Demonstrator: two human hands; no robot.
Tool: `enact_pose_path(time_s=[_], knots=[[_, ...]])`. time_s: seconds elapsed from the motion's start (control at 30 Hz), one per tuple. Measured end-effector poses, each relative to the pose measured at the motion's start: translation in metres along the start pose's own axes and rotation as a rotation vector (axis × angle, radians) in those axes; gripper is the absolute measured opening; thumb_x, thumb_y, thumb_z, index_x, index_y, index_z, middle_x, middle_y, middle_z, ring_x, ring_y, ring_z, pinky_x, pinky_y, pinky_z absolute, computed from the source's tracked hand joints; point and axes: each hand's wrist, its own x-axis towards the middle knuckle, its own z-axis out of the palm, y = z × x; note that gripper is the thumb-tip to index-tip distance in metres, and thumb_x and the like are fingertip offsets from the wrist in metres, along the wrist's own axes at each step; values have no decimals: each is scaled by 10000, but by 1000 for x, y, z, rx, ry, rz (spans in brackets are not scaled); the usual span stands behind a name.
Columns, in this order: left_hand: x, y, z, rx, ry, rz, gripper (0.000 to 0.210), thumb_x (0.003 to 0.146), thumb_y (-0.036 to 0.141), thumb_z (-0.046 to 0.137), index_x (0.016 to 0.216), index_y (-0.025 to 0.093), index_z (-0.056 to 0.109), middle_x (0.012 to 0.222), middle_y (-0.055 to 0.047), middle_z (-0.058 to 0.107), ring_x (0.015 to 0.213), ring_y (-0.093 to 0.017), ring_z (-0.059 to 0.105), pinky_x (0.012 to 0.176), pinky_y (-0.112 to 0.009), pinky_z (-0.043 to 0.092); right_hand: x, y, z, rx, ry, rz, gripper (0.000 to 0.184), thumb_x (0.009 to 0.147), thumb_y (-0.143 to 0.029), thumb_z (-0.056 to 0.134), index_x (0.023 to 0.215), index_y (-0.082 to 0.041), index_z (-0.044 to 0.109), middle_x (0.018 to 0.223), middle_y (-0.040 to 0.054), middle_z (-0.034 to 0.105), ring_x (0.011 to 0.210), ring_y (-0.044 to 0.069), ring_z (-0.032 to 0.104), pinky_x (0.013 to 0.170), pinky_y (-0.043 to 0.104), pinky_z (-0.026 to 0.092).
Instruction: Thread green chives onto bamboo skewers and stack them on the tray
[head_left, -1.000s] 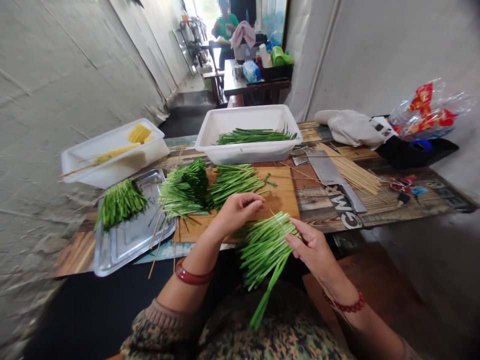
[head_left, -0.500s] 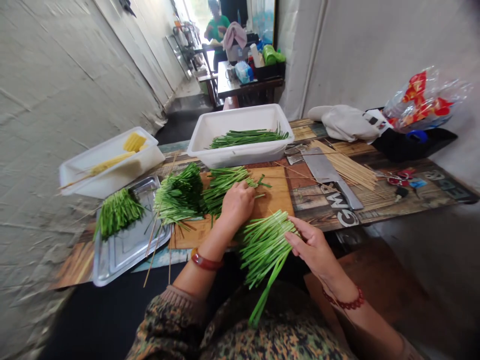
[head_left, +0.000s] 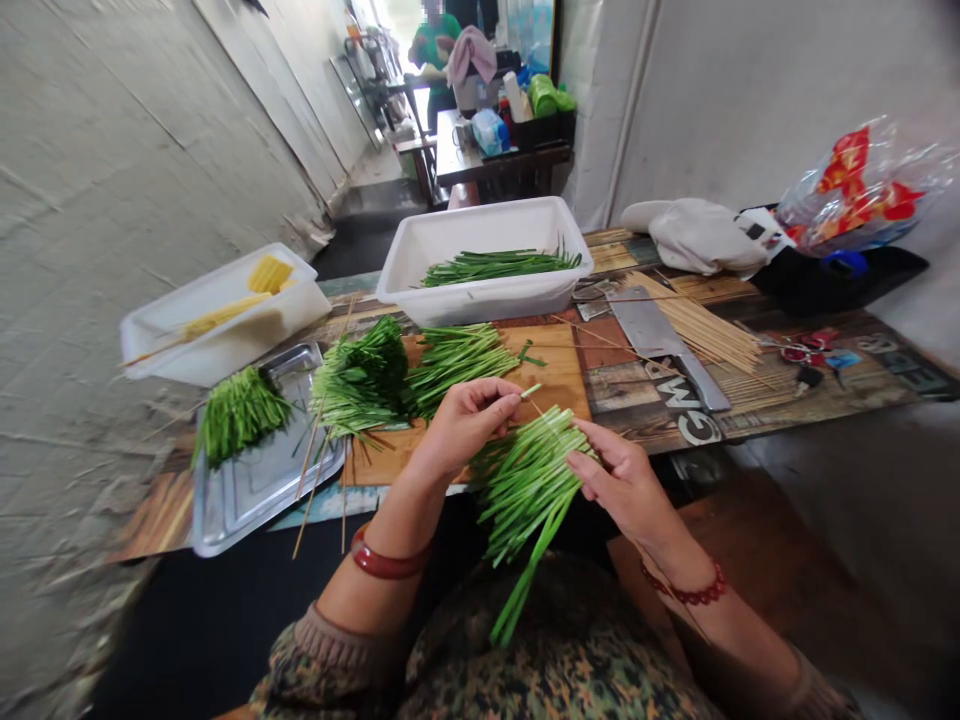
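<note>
Half a second ago I had my left hand [head_left: 463, 425] out on the pile of cut chives [head_left: 455, 358] on the cutting board [head_left: 559, 378]. Now I see it drawn back toward me, pinching a single chive stalk [head_left: 529, 391] between fingertips, close above the skewered chive bundle [head_left: 525, 485]. My right hand [head_left: 626, 487] has lifted that bundle slightly.

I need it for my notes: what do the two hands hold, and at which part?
Left hand pinches one chive piece by its end; right hand holds the chive bundle near its top.
</note>
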Motion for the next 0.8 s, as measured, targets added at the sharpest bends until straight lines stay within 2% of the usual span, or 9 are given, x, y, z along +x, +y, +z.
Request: enact_pose_path(time_s=[0.27, 0.8], knots=[[-5, 4, 3, -7, 4, -31, 268, 759, 388, 698, 786, 124, 670, 621, 18, 587, 487, -55, 447, 463, -186, 313, -1, -3, 1, -41, -13, -6, 418, 869, -345, 634, 1253, -180, 638, 714, -26, 622, 469, 68, 465, 441, 204, 392], [-9, 7, 5, -33, 10, -15, 213, 740, 324, 717, 774, 115, 696, 656, 0, 620, 580, -78, 495, 571, -204, 388, -2, -3, 1, -74, -19, -28, 397, 888, -333, 617, 1255, -183, 636, 698, -34, 603, 487, 72, 469, 459, 204, 384]])
